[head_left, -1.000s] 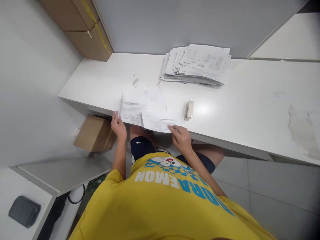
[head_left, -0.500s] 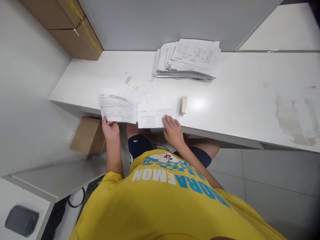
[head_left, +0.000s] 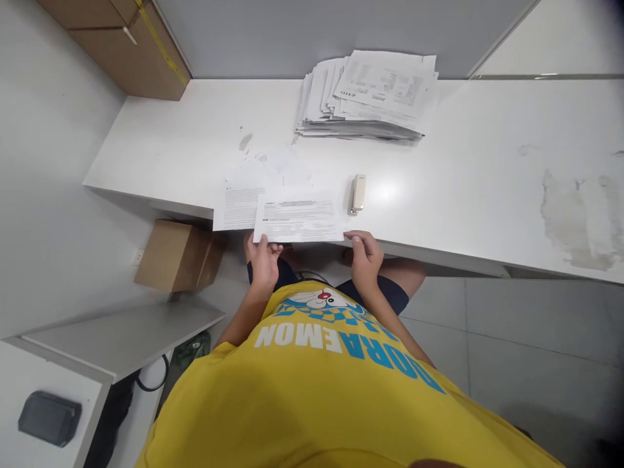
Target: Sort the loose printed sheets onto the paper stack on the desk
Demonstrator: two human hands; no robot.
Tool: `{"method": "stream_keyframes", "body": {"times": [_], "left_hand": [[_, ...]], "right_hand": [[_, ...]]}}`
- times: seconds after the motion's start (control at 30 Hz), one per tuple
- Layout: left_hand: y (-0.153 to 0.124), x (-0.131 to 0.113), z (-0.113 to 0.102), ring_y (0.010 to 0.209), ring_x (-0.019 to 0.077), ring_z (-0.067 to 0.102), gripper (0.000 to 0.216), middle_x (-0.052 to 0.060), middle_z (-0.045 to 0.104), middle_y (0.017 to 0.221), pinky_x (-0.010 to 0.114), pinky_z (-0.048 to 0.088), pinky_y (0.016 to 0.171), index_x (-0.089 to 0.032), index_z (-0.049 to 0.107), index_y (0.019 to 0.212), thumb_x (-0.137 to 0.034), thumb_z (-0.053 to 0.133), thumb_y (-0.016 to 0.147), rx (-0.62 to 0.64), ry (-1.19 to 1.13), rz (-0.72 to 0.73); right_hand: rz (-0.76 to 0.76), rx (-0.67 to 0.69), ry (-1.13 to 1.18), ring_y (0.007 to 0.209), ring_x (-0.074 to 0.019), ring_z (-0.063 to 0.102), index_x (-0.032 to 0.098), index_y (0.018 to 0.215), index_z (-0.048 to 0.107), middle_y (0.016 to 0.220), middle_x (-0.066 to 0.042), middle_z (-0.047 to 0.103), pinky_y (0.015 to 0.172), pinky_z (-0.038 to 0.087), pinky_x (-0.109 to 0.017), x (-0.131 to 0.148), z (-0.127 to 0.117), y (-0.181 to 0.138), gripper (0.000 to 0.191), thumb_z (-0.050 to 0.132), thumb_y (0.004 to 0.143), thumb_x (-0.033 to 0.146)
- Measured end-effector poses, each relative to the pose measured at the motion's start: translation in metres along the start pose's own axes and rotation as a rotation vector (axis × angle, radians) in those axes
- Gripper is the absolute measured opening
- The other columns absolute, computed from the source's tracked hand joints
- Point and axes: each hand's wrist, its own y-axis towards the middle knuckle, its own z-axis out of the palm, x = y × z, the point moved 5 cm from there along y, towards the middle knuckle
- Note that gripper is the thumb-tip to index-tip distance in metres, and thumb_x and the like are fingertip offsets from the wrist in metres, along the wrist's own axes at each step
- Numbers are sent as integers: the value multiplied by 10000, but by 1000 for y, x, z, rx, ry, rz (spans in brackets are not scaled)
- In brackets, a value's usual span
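Both hands grip a printed sheet (head_left: 298,220) at the white surface's (head_left: 463,195) near edge: left hand (head_left: 264,259) and right hand (head_left: 364,255), fingers pinching its near corners. A stapler (head_left: 358,194) lies just right; a paper stack (head_left: 370,97) sits far behind.

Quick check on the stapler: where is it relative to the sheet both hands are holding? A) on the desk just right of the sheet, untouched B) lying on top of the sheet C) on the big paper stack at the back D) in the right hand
A: the stapler lies on the desk just beyond the top right corner of the sheet, while the left hand and right hand pinch the sheet's near edge.
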Motion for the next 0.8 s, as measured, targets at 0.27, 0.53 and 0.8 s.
{"method": "stream_keyframes", "body": {"times": [0.27, 0.53, 0.8], "left_hand": [[1, 33, -14, 675, 74, 615, 658, 21, 590, 1033, 255, 584, 711, -279, 406, 1358, -486, 727, 822, 74, 236, 223], [23, 26, -20, 737, 122, 614, 244, 17, 606, 844, 206, 500, 617, -190, 565, 913, -407, 659, 854, -63, 391, 270], [34, 17, -30, 765, 125, 601, 315, 7, 620, 875, 230, 490, 701, -201, 570, 911, -473, 672, 789, 72, 330, 171]], "right_hand": [[601, 319, 268, 551, -149, 626, 171, 795, 677, 757, -94, 721, 422, 358, -233, -57, 22, -13, 636, 588, 727, 797], [577, 239, 404, 554, -148, 610, 183, 728, 629, 715, -87, 712, 495, 465, -271, -59, 41, 0, 538, 661, 719, 720], [453, 347, 337, 764, -198, 676, 211, 967, 679, 898, -48, 751, 676, 550, -334, -55, 37, -11, 422, 763, 670, 498]]}}
